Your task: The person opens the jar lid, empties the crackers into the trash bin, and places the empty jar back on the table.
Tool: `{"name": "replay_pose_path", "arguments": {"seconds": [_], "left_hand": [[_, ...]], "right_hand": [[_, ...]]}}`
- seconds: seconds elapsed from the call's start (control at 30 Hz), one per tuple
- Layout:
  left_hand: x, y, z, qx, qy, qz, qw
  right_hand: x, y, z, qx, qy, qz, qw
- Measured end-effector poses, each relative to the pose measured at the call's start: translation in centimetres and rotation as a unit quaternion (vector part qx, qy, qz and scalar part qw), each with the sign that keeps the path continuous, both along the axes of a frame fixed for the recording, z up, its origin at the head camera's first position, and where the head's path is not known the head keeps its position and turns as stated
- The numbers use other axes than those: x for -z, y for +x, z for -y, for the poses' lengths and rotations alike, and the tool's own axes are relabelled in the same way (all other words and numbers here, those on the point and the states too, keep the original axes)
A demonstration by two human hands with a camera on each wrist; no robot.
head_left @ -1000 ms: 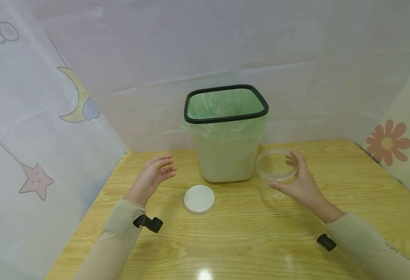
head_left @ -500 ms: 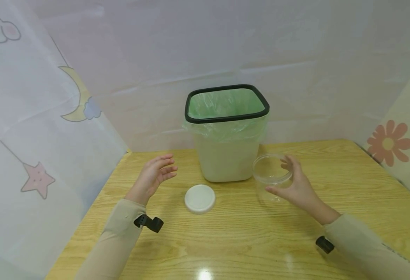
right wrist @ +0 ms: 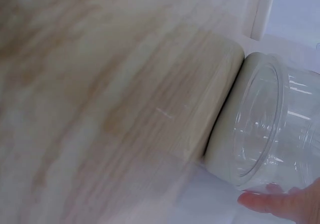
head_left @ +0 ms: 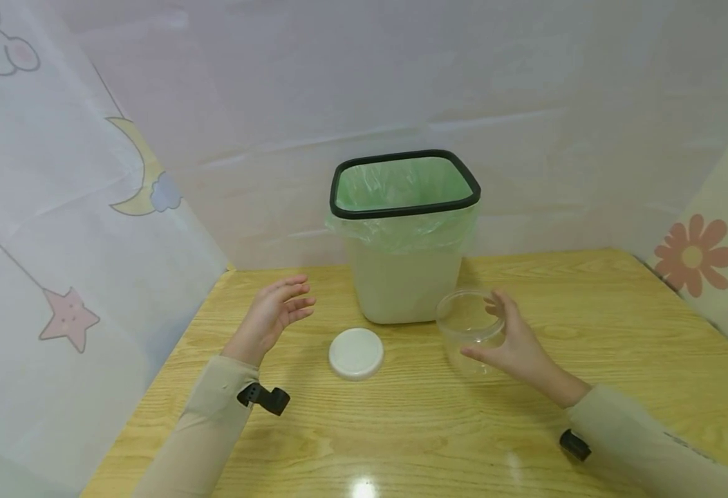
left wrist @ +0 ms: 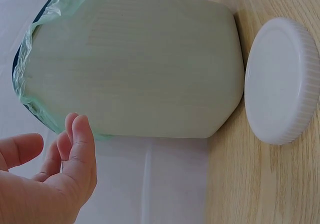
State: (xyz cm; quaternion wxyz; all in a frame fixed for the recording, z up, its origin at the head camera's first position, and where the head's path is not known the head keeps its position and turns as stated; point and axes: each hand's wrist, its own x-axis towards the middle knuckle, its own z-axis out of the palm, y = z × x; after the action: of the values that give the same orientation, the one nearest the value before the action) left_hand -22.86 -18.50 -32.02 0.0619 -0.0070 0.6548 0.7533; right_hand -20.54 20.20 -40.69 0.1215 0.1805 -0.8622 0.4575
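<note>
In the head view, my right hand (head_left: pixel 516 346) grips a clear round jar (head_left: pixel 453 346) by its right side, thumb in front and fingers behind. The jar has no lid on it, and its mouth faces up. The right wrist view shows the jar's clear wall (right wrist: pixel 299 114) with a thumb against it. A white round lid (head_left: pixel 356 353) lies flat on the table, left of the jar. My left hand (head_left: pixel 272 315) hovers to the lid's upper left with loosely bent fingers and nothing in them; the left wrist view shows the ribbed lid edge (left wrist: pixel 311 78).
Behind the lid and jar stands a pale bin (head_left: pixel 404 277) with a black rim (head_left: pixel 407 209) and a light green bag liner (head_left: pixel 395 181). The wooden table (head_left: pixel 364 429) meets a pale cloth backdrop at the back and sides.
My right hand has brought the jar leftward and nearer to me, closer to the lid. The left hand and the lid have stayed about where they were.
</note>
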Motion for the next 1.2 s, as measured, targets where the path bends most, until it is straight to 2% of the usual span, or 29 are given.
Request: {"name": "replay_pose_path", "arguments": {"seconds": [0.27,0.83,1.0,1.2], "left_hand": [[0.1,0.0,0.1,0.004,-0.002,-0.002,1.0000],[0.4,0.3,-0.1,0.008,-0.009,0.004,0.9999],[0.5,0.2,-0.1,0.009,-0.010,0.005,0.9999],[0.6,0.2,0.0,0.008,-0.016,0.007,0.9998]], "right_hand": [[0.2,0.1,0.2,-0.005,0.012,0.014,0.9998],[0.6,-0.1,0.6,-0.030,0.038,0.010,0.9988],[0.1,-0.1,0.4,-0.038,0.053,0.025,0.9976],[-0.3,0.3,0.0,-0.037,0.040,0.056,0.9970]]}}
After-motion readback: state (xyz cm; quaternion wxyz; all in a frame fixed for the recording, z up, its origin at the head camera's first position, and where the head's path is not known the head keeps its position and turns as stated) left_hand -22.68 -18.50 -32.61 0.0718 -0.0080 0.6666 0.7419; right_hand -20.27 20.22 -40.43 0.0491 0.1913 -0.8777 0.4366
